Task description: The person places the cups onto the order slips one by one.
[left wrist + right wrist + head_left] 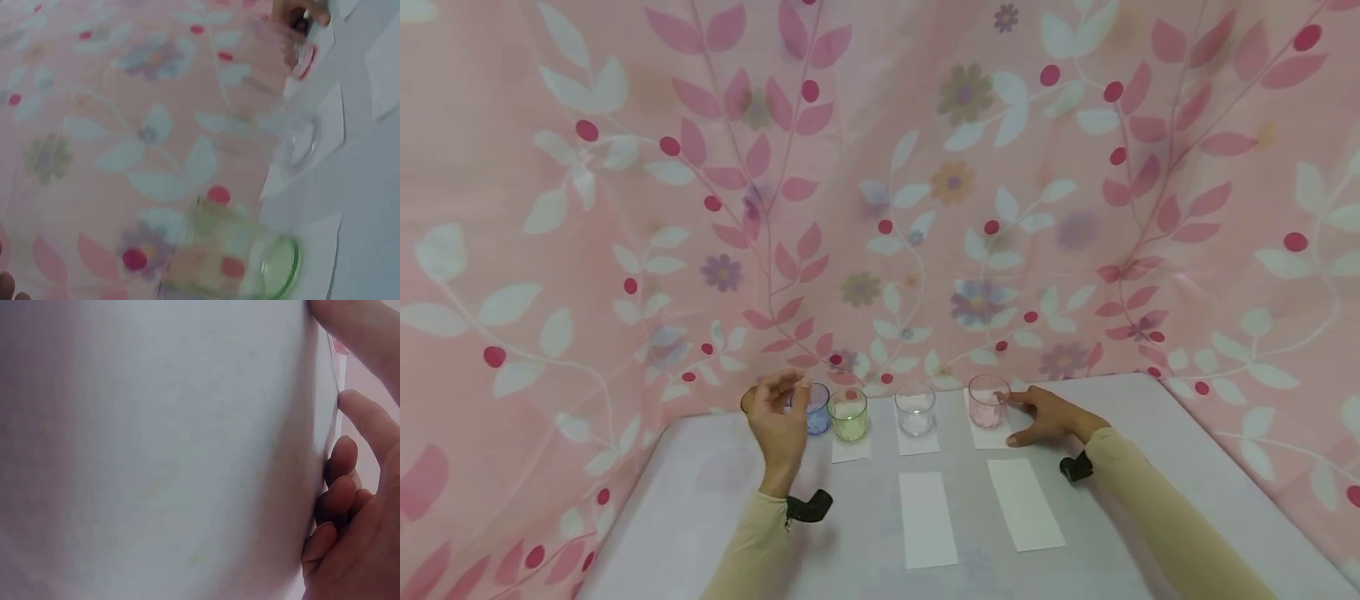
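Glasses [849, 423], right hand [1049, 414] beside pink one [988, 410], left hand [781, 427] near blue [819, 419]

Over there, right hand [1048, 415] at the pink glass [988, 407], left hand [781, 427] by the blue glass [817, 412].

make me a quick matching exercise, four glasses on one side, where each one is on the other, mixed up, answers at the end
Column 1
1. pink glass
2. blue glass
3. clear glass
4. green glass

Column 2 (head view)
a. second from the right in the row
b. partly behind the left hand
c. third from the right in the row
d. nearest the right hand

Pairs: 1-d, 2-b, 3-a, 4-c
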Demonstrator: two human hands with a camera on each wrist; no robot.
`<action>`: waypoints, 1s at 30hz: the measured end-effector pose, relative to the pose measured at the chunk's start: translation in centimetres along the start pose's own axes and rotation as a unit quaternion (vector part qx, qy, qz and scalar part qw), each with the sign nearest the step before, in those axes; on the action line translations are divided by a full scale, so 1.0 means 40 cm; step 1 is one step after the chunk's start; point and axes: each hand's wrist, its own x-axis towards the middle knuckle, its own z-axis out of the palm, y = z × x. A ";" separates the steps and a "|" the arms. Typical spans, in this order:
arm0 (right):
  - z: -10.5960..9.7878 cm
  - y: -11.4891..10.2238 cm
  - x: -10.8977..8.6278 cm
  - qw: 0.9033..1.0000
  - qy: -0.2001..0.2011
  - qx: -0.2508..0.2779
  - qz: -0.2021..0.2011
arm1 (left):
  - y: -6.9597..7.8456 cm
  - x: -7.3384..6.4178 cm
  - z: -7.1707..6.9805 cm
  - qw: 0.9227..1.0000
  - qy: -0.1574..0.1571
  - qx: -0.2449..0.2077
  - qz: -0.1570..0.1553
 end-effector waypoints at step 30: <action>0.007 0.021 -0.005 0.999 0.021 0.019 -0.045 | -0.261 0.039 -0.242 0.953 -0.093 0.127 -0.258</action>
